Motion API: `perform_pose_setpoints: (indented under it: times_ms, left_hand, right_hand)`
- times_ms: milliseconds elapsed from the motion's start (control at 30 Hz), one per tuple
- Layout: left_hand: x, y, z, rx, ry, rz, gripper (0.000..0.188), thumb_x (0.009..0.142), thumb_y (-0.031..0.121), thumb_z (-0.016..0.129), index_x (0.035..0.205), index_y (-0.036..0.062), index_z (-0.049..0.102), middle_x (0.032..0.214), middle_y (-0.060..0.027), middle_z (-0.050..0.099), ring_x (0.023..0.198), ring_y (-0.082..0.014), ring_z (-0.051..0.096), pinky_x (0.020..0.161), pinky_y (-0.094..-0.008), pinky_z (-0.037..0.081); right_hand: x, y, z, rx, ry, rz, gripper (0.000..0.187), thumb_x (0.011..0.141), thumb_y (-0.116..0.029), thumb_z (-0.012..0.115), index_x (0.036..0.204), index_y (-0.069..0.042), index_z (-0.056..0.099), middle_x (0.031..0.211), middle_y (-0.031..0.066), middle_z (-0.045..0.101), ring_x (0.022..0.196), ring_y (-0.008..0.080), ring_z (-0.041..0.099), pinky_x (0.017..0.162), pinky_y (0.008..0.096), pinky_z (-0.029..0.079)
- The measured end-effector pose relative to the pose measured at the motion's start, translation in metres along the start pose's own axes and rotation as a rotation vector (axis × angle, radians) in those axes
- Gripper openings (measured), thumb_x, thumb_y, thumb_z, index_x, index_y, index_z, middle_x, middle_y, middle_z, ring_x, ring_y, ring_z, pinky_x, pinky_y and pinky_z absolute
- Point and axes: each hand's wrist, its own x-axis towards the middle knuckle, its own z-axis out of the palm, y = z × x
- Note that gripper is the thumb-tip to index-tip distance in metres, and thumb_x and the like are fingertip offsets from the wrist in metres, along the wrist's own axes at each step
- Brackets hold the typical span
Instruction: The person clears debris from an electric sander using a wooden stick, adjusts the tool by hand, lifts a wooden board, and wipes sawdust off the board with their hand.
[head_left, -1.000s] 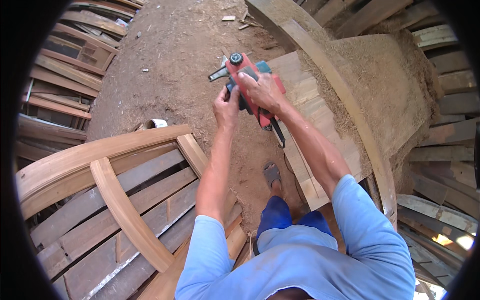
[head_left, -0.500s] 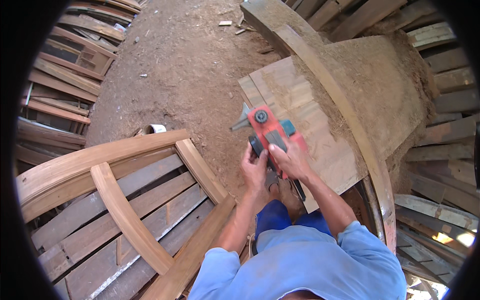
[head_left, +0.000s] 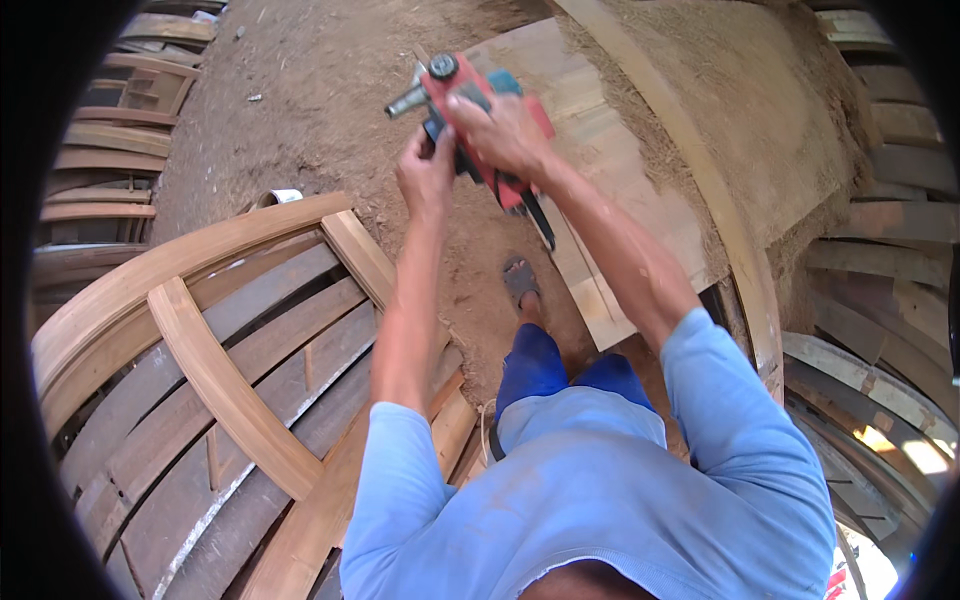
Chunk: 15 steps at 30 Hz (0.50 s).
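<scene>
Red planer [head_left: 478, 94] moved outward, over dirt floor [head_left: 320, 110] near pale board [head_left: 612, 140].

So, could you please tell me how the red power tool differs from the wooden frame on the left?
The red power tool is held by the left hand and right hand, while the wooden frame lies over darker boards. The tool is compact; the frame, far larger. The tool is red with teal and dark parts; the frame, light-brown wood.
</scene>
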Motion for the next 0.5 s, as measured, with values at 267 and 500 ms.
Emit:
perform_pose_setpoints:
  times_ms: [267,500]
  left_hand:
    - [-0.242,-0.033,0.033,-0.221,-0.069,-0.13,0.052,0.096,0.012,0.073,0.142,-0.0035,0.056,0.12,-0.0101,0.07,0.103,-0.0146,0.068,0.089,-0.0308,0.056]
    - [-0.333,-0.042,0.041,-0.255,-0.068,-0.221,0.054,0.095,0.002,0.072,0.144,-0.0075,0.052,0.124,-0.0136,0.069,0.11,-0.0162,0.068,0.095,-0.0297,0.055]
  right_hand:
    - [-0.217,-0.093,-0.091,0.521,-0.2,0.795,0.05,0.097,-0.044,0.061,0.104,0.005,0.066,0.087,0.0216,0.069,0.078,0.03,0.069,0.072,0.0437,0.053]
    - [-0.313,-0.106,-0.099,0.624,-0.199,0.787,0.037,0.099,-0.038,0.058,0.101,-0.001,0.06,0.067,0.0021,0.056,0.056,0.0111,0.055,0.047,0.0307,0.046]
